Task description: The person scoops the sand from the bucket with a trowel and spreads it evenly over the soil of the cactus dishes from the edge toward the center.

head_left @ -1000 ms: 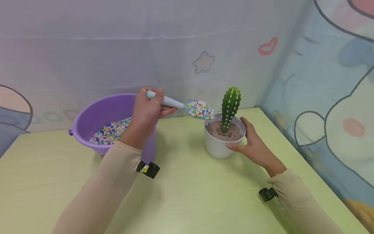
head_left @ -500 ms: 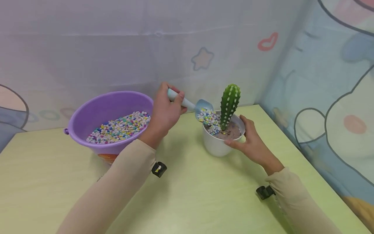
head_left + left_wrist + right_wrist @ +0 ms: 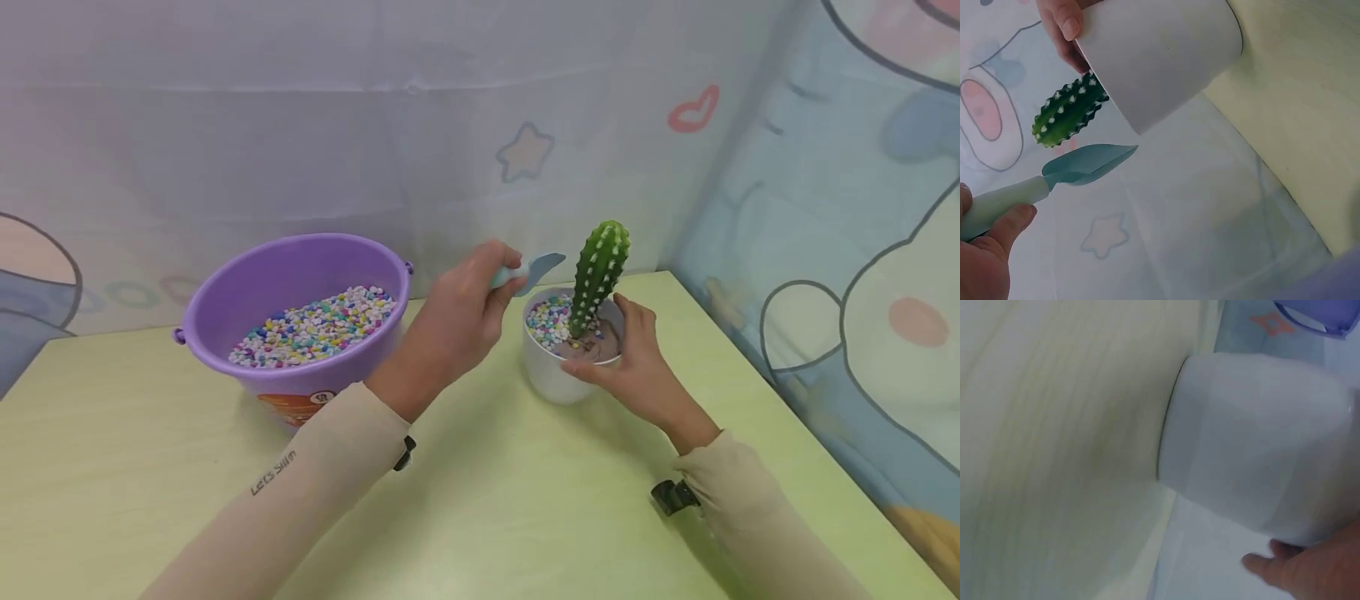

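Observation:
My left hand grips the pale handle of a small blue-green trowel, whose blade hovers tilted above the left rim of a white flowerpot. No pebbles show on the blade in the left wrist view. A green cactus with white spines stands in the pot, leaning slightly right. Colourful pebbles cover the left part of the brown soil; bare soil shows on the right. My right hand holds the pot's right side, thumb at the front and fingers around the far rim.
A purple bucket holding many colourful pebbles stands to the left of the pot. Both rest on a pale yellow-green table. A patterned cloth hangs close behind, and another lines the right side.
The left hand has moved right and turned the trowel, tipping its pebbles into the pot's left side. The blade has since lifted off them. The right hand stays on the pot.

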`<state>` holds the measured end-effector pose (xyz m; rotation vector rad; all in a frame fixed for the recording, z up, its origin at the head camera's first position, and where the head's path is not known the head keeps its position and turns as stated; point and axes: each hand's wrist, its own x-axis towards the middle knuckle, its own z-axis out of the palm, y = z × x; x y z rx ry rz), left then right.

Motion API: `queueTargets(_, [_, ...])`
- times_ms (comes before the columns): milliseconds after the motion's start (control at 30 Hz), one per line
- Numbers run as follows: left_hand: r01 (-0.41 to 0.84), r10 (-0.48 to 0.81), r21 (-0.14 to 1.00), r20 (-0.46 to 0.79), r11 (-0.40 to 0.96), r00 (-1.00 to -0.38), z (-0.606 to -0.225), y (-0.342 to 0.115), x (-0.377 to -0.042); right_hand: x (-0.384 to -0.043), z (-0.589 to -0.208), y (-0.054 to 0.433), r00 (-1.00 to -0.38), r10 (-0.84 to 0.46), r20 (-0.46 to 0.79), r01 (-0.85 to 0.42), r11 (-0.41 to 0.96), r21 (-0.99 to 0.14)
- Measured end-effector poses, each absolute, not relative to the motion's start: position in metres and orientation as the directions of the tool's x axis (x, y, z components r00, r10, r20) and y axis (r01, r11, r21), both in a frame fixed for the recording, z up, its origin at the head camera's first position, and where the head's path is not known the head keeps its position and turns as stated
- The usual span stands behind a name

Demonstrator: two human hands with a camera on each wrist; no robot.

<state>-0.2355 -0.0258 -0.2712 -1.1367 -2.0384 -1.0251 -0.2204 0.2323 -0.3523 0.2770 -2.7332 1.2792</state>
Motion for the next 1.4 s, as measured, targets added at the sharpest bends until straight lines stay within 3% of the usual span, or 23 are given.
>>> queueTargets(100, [0.871,0.399,0.346,0.786,0.350,-0.472,-0.272,-0.031,-0.234,-0.218,-0.348,0.230,-0.978,-0.130,0.160,-0.206,0.672,-0.712])
queueTargets(167, [0.843,0.347,0.396,0.782,0.364,-0.518,-0.271,-0.037,-0.232,-0.218,-0.345,0.232,-0.976,-0.162,0.146,-0.217,0.671,-0.709])
queueTargets(233, [0.788,0.260,0.512,0.754,0.341,-0.603,-0.267,-0.044,-0.229,-0.218,-0.342,0.236,-0.971,-0.199,0.133,-0.232,0.647,-0.727])
queueTargets(400, [0.514,0.019,0.858,0.514,0.017,-0.858,-0.245,-0.075,-0.217,-0.222,-0.341,0.245,-0.960,-0.248,0.129,-0.250,0.555,-0.793])
queueTargets(533, [0.335,-0.075,0.915,0.327,-0.222,-0.942,-0.230,-0.106,-0.209,-0.226,-0.345,0.247,-0.958,-0.243,0.149,-0.262,0.546,-0.796])
queueTargets(667, [0.274,-0.115,0.904,0.250,-0.327,-0.961,-0.224,-0.134,-0.205,-0.225,-0.346,0.248,-0.966,-0.211,0.150,-0.249,0.603,-0.758])
queueTargets(833, [0.272,-0.160,0.897,0.229,-0.348,-0.960,-0.226,-0.160,-0.212,-0.221,-0.343,0.253,-0.972,-0.187,0.142,-0.233,0.677,-0.698])
queueTargets(1100, [0.243,-0.188,0.900,0.185,-0.361,-0.965,-0.239,-0.190,-0.223,-0.223,-0.340,0.265,-0.945,-0.283,0.164,-0.301,0.559,-0.772])
queueTargets(1200, [0.235,-0.206,0.921,0.176,-0.311,-0.963,-0.242,-0.198,-0.226,-0.224,-0.341,0.268,-0.944,-0.285,0.165,-0.303,0.555,-0.775])
queueTargets(1400, [0.202,-0.278,0.978,0.178,-0.057,-0.944,-0.245,-0.208,-0.229,-0.226,-0.345,0.268,-0.949,-0.254,0.188,-0.308,0.607,-0.732])
